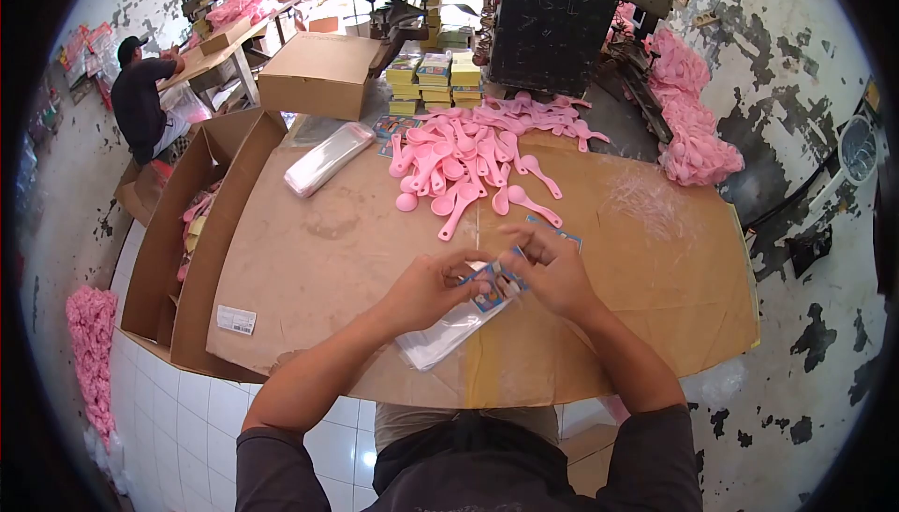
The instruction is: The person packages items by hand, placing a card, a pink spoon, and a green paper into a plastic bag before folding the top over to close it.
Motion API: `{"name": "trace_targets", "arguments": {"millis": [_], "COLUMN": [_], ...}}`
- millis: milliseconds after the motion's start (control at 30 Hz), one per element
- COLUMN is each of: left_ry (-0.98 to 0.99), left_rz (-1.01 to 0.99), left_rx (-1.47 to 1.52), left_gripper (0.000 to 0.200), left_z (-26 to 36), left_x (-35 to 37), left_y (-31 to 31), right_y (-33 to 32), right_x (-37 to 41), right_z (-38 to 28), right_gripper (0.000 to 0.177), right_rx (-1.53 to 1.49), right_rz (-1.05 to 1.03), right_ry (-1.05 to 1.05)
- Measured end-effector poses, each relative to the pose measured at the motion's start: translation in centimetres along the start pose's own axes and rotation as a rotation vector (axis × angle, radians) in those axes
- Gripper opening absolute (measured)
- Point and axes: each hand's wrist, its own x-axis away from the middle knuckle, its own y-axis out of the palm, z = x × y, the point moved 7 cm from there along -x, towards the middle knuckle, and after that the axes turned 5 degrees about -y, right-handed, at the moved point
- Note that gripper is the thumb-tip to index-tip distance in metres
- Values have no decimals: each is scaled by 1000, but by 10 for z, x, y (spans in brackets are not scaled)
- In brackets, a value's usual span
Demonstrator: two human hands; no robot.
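Note:
A small blue printed card (488, 296) is held between my two hands over the table. My left hand (433, 289) grips its left side with thumb and fingers. At its upper right edge, my right hand (559, 278) has its fingers bent and closed on the card. Beneath both hands lies a stack of clear plastic bags (435, 339). Another blue card (554, 231) shows partly behind my right fingers. Just beyond my hands is a heap of pink plastic spoons (454, 152), with a few loose at its near side.
A wrapped bundle of clear bags (328, 158) lies left of the spoons. Stacks of cards (435, 72), a closed cardboard box (318, 67) and a black machine (541, 30) stand behind. An open carton (201, 241) is at the left. A person (145, 95) sits farther off.

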Motion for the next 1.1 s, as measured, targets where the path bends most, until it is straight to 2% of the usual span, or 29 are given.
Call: {"name": "trace_targets", "arguments": {"millis": [33,133,233,333,433,533,633,733,833,933,1033,1100], "left_ry": [8,-6,-129,-49,-106,-127,-103,-47,-61,-27,-51,-63], "left_rz": [41,137,94,105,116,119,132,150,178,178,173,142], "left_rx": [64,166,114,96,163,153,185,265,259,244,227,205], "left_gripper": [40,38,40,37,34,32,34,36,39,38,34,32], "left_z": [-4,1,3,-6,-4,-4,-8,-5,0,-2,0,-1], "left_x": [-1,-1,1,-1,-1,-1,-3,-3,-2,-3,0,-1], "left_y": [-3,-14,-13,-14,-16,-19,-21,-24,-28,-27,-24,-23], "right_y": [-3,-8,8,1,-48,-78,-85,-81,-63,-45,-45,-34], "right_x": [1,1,6,-2,-30,-40,-49,-50,-42,-33,-33,-32], "right_z": [11,6,-20,0,24,55,57,33,1,-32,-48,-63], "right_gripper": [21,23,22,23,24,24,23,20,17,14,14,14], "right_rx": [-178,-108,255,138,652,928,886,904,599,484,498,568], "right_rz": [83,28,-216,-322,-49,-32,-32,121,0,-83,-54,-173], "right_ry": [119,27,-273,-124,-96,-123,-78,-208,-115,-144,-253,-279]}}
